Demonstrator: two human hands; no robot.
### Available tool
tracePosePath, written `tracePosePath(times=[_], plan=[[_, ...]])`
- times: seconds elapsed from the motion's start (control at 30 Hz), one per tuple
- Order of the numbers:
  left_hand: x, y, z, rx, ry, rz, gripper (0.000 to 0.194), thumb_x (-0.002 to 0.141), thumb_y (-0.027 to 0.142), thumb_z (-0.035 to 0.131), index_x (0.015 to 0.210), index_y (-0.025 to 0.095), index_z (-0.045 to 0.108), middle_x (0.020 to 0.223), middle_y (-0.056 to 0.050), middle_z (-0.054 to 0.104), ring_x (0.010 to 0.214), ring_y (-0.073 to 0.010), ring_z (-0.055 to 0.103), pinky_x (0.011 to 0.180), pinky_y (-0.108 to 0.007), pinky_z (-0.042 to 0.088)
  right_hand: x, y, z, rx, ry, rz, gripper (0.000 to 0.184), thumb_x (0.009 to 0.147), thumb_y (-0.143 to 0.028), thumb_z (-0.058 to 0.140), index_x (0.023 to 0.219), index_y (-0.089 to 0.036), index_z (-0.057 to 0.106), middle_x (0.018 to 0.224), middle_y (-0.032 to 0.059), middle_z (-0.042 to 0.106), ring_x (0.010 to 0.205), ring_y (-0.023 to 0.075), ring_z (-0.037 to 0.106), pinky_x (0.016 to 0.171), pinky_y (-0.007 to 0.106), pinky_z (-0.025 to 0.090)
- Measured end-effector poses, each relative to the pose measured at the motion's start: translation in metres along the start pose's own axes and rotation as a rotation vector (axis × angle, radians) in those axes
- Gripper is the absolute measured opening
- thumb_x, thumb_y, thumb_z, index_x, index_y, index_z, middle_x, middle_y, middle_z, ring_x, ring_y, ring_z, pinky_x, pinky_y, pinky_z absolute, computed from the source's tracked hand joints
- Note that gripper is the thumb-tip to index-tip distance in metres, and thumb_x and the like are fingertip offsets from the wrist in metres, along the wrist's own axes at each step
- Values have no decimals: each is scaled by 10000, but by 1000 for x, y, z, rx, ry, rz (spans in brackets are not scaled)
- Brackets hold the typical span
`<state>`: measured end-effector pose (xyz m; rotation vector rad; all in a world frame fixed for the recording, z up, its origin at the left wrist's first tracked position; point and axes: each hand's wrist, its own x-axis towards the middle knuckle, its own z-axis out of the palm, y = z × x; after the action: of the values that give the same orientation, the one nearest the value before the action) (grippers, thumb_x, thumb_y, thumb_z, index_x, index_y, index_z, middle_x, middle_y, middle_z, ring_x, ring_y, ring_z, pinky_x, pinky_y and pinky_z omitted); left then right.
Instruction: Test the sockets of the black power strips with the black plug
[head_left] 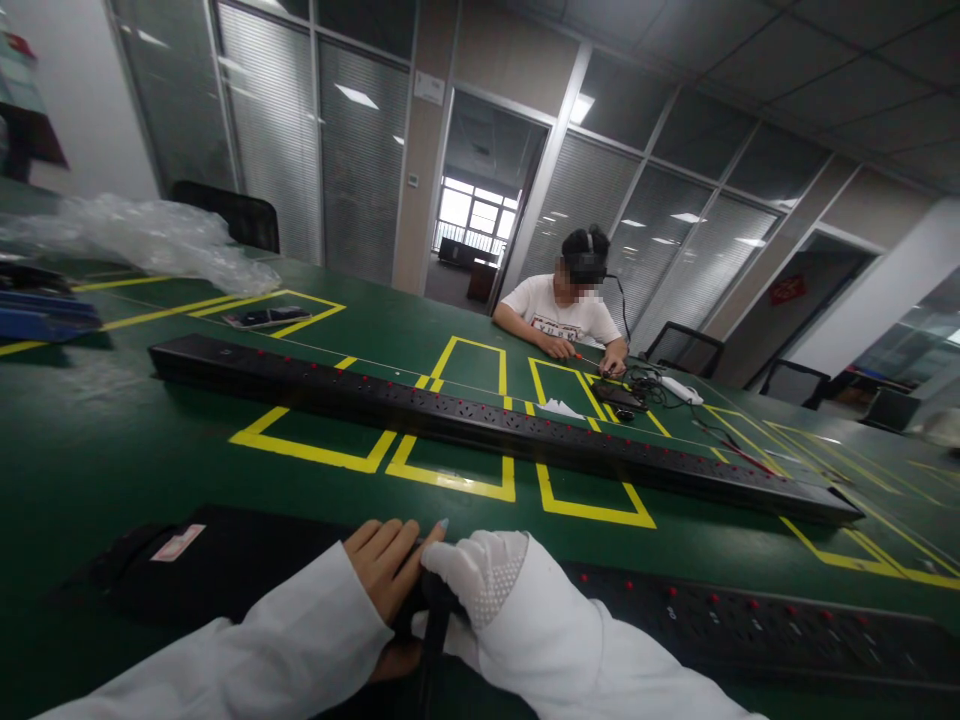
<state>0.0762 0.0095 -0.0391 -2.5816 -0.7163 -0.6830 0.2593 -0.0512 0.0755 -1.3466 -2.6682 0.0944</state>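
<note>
My left hand (388, 565), bare with a pale blue nail showing, wraps over a dark part at the near side of the table. Against it is my right hand (484, 585), in a white dotted glove, its fingers closed round something black that hangs down between the hands like a cable (433, 640). A long black power strip (750, 625) with red switches runs from my right hand to the right edge. To the left of my hands lies a flat black piece (247, 560) bearing a pale label (178, 543). Just what each hand grips is partly hidden.
A second long power strip (420, 400) lies across the green table (150, 470), which has yellow tape outlines. Clear plastic wrap (142, 235) and a blue item (45, 315) are at left. Opposite, a person (570, 310) handles small items near cables (652, 380).
</note>
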Motion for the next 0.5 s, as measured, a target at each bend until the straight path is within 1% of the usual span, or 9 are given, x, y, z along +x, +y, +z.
tracePosePath(times=[0.07,0.1,0.17,0.23,0.27,0.37,0.5], plan=[[-1,0,1,-34,-10,-2,729,710,548,566,1273,88,517,1045,-174,625,887,-322,583,727,-419,419,-2,0,-2,35,13,-10,319,926,-380,529,1138,-144,561,999,55,618,826,152,614,727,334,528],[-1,0,1,-36,-9,-9,714,715,544,565,1267,94,522,1048,-175,624,889,-322,583,730,-420,420,-3,0,-2,52,20,-14,322,925,-379,532,1145,-145,559,1031,60,612,844,154,615,737,338,530],[-1,1,2,-7,4,-20,616,756,481,562,1246,109,539,1041,-170,629,889,-312,584,738,-415,419,-5,1,-4,83,29,-18,318,928,-365,532,1156,-145,555,1069,67,605,872,160,615,750,343,533],[-1,1,2,24,15,-23,531,793,408,550,1235,114,547,1031,-165,634,890,-302,586,742,-409,420,-5,1,-4,106,32,-18,311,928,-357,533,1155,-145,556,1071,68,605,874,160,615,749,342,536],[-1,1,2,21,17,-21,518,801,398,543,1234,114,548,1029,-163,634,892,-301,587,739,-407,421,-5,1,-5,113,31,-18,308,928,-357,534,1150,-145,559,1063,66,607,866,157,616,745,340,536],[0,1,1,-18,10,-4,569,790,456,522,1237,104,545,1039,-172,626,893,-314,586,729,-415,428,-5,0,-5,128,30,-16,302,926,-357,537,1140,-145,564,1038,61,613,846,152,617,735,335,538],[0,1,-1,8,6,-21,493,807,362,477,1212,93,562,1023,-175,635,882,-300,586,733,-406,428,-6,1,-6,155,26,-21,317,926,-351,539,1168,-147,551,1077,69,604,876,161,617,749,344,538]])
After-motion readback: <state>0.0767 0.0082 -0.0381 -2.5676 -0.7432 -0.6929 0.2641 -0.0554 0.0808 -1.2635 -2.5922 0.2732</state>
